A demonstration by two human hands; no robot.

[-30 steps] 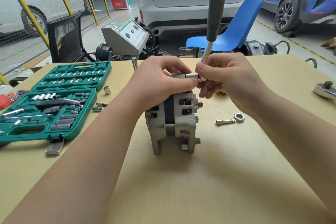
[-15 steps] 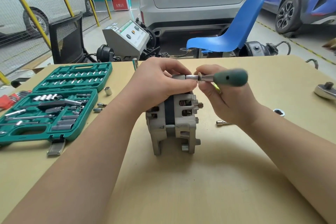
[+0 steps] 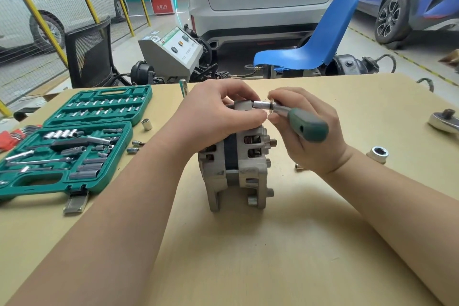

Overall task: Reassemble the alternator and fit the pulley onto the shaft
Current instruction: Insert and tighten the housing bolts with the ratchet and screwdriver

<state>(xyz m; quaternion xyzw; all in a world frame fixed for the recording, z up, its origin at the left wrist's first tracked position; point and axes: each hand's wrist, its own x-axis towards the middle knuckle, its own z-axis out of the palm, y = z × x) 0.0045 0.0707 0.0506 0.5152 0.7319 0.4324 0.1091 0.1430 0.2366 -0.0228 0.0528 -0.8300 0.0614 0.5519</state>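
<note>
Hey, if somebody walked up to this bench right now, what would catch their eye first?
Probably the grey alternator standing mid-table, with the left hand gripping its top and the right hand holding a green-handled driver level against a fitting there. Next, the open green socket set at the left.

The left hand (image 3: 218, 112) covers the top of the alternator (image 3: 236, 169). The ratchet (image 3: 444, 120) runs off the right edge. The right palm (image 3: 315, 141) hides most of a small extension bar (image 3: 298, 166).
</note>
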